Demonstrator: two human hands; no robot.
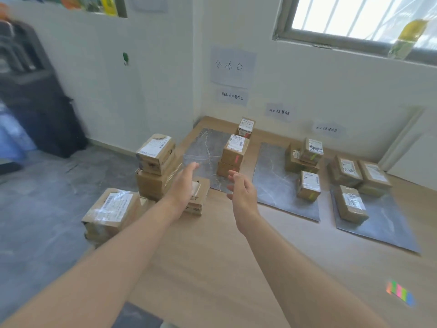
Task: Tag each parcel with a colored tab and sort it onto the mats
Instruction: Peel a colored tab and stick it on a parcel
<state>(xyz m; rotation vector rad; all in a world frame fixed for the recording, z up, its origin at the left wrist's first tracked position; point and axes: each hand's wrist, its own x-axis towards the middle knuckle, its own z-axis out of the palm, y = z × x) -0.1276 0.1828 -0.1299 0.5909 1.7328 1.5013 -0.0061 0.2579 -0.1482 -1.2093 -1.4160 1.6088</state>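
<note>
Both my arms reach out over a wooden table (pixel 212 256). My left hand (pixel 185 183) is open above a small brown parcel (pixel 197 197) lying just in front of the left grey mat (pixel 205 152). My right hand (pixel 241 190) is open too, fingers relaxed, holding nothing. Untagged parcels stand stacked at the table's left edge (pixel 156 155) and nearer me (pixel 111 211). Tagged parcels sit on the left mat (pixel 235 150), the middle mat (pixel 274 181) and the right mat (pixel 387 221). A pad of colored tabs (pixel 400 292) lies at the near right.
Paper labels hang on the wall (pixel 233 66) above the mats. A black case (pixel 40 102) stands on the grey floor to the left. A window (pixel 354 17) with a bottle (pixel 406 39) on its sill is at the upper right.
</note>
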